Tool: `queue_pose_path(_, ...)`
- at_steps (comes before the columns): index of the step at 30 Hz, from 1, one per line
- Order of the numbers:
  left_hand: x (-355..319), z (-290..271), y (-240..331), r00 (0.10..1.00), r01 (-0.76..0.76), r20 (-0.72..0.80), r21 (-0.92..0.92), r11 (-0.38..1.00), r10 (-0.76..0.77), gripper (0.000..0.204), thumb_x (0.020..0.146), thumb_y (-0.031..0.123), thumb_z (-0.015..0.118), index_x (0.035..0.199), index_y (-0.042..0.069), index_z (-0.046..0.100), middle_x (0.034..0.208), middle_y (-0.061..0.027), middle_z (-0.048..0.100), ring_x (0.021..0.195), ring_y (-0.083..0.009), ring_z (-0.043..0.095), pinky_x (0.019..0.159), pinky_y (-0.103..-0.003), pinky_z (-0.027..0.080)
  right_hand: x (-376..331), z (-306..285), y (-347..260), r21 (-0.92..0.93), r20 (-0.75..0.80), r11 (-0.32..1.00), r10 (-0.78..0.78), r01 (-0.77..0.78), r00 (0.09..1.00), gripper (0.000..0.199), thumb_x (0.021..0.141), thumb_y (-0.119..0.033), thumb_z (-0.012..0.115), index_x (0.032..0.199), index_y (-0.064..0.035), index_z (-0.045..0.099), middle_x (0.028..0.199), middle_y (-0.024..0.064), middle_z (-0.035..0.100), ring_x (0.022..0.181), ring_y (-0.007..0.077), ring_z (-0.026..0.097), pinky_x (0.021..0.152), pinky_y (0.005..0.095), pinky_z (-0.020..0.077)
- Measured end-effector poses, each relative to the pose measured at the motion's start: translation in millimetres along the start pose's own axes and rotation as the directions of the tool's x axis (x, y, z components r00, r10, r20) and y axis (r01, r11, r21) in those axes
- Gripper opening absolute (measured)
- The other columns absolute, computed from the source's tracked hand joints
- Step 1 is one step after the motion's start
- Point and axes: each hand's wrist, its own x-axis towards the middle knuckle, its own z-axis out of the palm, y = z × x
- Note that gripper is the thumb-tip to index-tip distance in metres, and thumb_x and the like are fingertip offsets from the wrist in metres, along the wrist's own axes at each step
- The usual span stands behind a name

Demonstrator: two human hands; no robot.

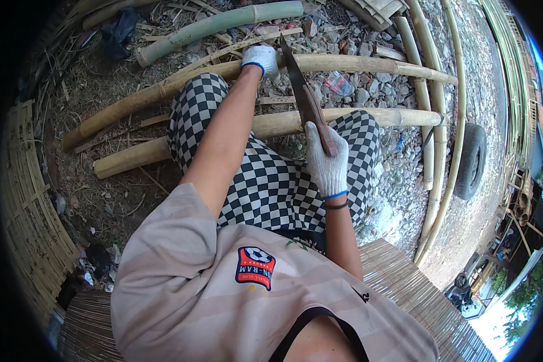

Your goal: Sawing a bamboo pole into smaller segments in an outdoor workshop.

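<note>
My left hand point(261, 61), in a white knit glove with a blue cuff, grips the farther yellowish bamboo pole point(356, 63). That pole lies crosswise beyond my knees. My right hand point(327, 160), gloved the same way, is closed around the wooden handle of a machete point(300, 87). Its dark blade points away from me and crosses over the farther pole, just right of my left hand; whether it touches the pole I cannot tell. A nearer bamboo pole point(404, 116) runs crosswise at my knees, partly hidden by my checkered trousers.
A thick green bamboo piece point(223, 30) lies beyond the poles. Long bamboo poles point(434, 157) stretch along the right, beside a black tire point(471, 161). Woven bamboo panels point(33, 199) stand at the left. Gravel, a crumpled plastic wrapper point(339, 84) and bamboo scraps cover the ground.
</note>
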Motion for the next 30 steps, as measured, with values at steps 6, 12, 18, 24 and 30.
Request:
queue_pose_path(6,6.6,-11.7,18.0,0.999,-0.028,-0.015,0.003,1.0,0.028,0.058,0.068,0.036,0.088,0.117,0.007,0.076,0.123,-0.0201,0.073,0.111,-0.0341,0.072,0.097,-0.045,0.058,42.7,17.1,29.1,-0.094,-0.06,0.99,-0.108,0.102,0.992,0.036,0.105,-0.029,0.061,0.093,0.0041,0.068,0.07,0.0151,0.063,0.06,0.0249,0.058,0.061,0.0375,0.0471)
queue_pose_path(12,5.3,2.0,2.7,1.0,-0.01,-0.011,0.027,1.0,0.01,0.058,0.067,0.037,0.087,0.117,0.01,0.076,0.121,-0.0178,0.074,0.11,-0.0344,0.072,0.097,-0.044,0.058,-16.7,-26.4,-1.9,-0.067,-0.004,0.998,-0.016,0.016,1.0,0.039,0.104,-0.034,0.063,0.096,0.0035,0.07,0.068,0.0152,0.063,0.062,0.0259,0.063,0.061,0.0373,0.049)
queue_pose_path(18,25.6,-7.3,14.5,0.998,-0.05,0.05,-0.009,0.999,0.05,0.061,0.065,0.036,0.086,0.119,0.011,0.075,0.123,-0.017,0.073,0.114,-0.0316,0.071,0.099,-0.044,0.057,72.8,12.7,39.4,-0.108,-0.023,0.958,-0.269,0.265,0.963,0.04,0.104,-0.035,0.063,0.092,0.0031,0.068,0.069,0.0191,0.062,0.059,0.0305,0.057,0.059,0.0406,0.0464)
queue_pose_path(24,6.6,-4.1,-4.8,0.999,0.011,0.033,-0.005,1.0,-0.011,0.066,0.065,0.037,0.089,0.123,0.011,0.073,0.127,-0.0178,0.071,0.117,-0.0324,0.069,0.1,-0.044,0.056,-8.2,-7.8,-4.7,-0.016,0.019,0.999,0.051,-0.051,0.999,0.038,0.104,-0.033,0.064,0.096,0.0036,0.069,0.072,0.0134,0.065,0.063,0.0228,0.061,0.063,0.0363,0.0493)
queue_pose_path(30,14.9,-3.2,6.8,0.999,-0.044,-0.029,-0.008,0.999,0.043,0.064,0.066,0.037,0.089,0.122,0.01,0.074,0.126,-0.019,0.071,0.116,-0.0333,0.07,0.1,-0.044,0.056,83.8,35.5,16.9,0.076,-0.079,0.988,-0.126,0.132,0.989,0.043,0.104,-0.033,0.064,0.085,0.005,0.064,0.063,0.0145,0.056,0.058,0.0247,0.043,0.06,0.0396,0.0442)
